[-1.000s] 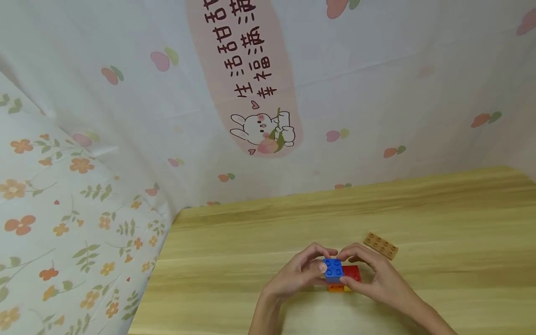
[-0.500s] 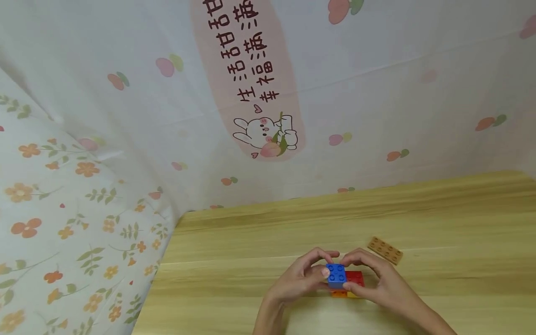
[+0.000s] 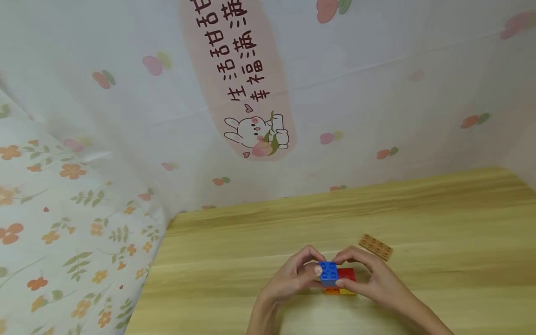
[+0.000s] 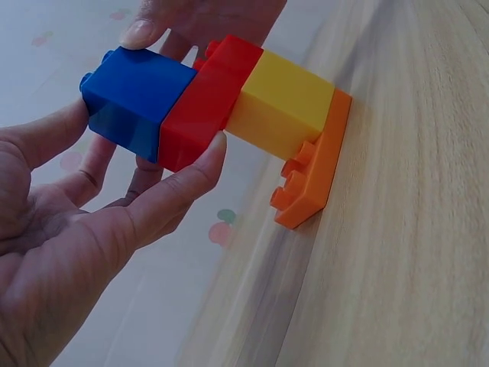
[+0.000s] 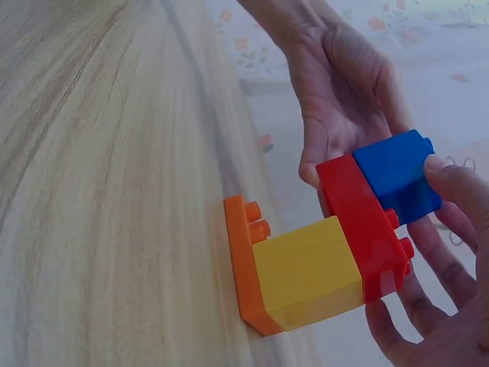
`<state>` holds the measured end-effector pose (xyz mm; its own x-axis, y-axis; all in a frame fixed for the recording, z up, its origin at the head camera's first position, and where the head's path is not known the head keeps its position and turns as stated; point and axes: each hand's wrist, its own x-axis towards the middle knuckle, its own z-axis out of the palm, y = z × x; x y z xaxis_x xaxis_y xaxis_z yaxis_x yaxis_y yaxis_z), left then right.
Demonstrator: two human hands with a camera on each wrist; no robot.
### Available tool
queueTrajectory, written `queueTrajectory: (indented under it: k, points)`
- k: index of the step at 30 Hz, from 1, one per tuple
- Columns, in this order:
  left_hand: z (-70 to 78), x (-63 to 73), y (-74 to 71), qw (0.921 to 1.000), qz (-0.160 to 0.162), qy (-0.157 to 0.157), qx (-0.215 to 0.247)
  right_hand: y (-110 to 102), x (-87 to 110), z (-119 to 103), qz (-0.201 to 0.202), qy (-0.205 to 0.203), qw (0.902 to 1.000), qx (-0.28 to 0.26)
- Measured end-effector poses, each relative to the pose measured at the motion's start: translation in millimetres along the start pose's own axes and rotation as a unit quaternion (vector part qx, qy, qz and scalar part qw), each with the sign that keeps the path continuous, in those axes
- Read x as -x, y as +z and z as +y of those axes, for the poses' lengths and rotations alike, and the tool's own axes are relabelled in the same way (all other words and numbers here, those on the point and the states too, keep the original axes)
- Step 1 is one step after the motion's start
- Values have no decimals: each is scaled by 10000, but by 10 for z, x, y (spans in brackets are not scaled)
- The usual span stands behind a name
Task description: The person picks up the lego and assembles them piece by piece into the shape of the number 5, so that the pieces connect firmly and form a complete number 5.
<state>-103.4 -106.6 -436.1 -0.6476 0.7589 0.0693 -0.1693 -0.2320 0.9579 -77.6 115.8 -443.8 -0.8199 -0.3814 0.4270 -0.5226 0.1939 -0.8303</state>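
Two bare arms rise from the bottom edge of the head view, the left forearm (image 3: 261, 312) fairly steep and the right forearm (image 3: 424, 315) on a longer slant, so that the wrists angle in toward each other. The left hand (image 3: 291, 278) bends its index finger in an arch above the thumb in a pinching grip. Facing it, the right hand (image 3: 375, 278) pinches too, its index finger arched and its thumb reaching inward, with the fingertips of both hands close together.
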Motion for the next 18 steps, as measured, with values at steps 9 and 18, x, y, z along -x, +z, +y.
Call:
queueTrajectory:
  k: [9,18]
  points:
    - [17,71,-6,9992,343,-196,-2,-80,-7,-5,153,-255,9995,133]
    - [6,13,-9,9986,406,-329,72,-573,50,203,1140,553,9672,2201]
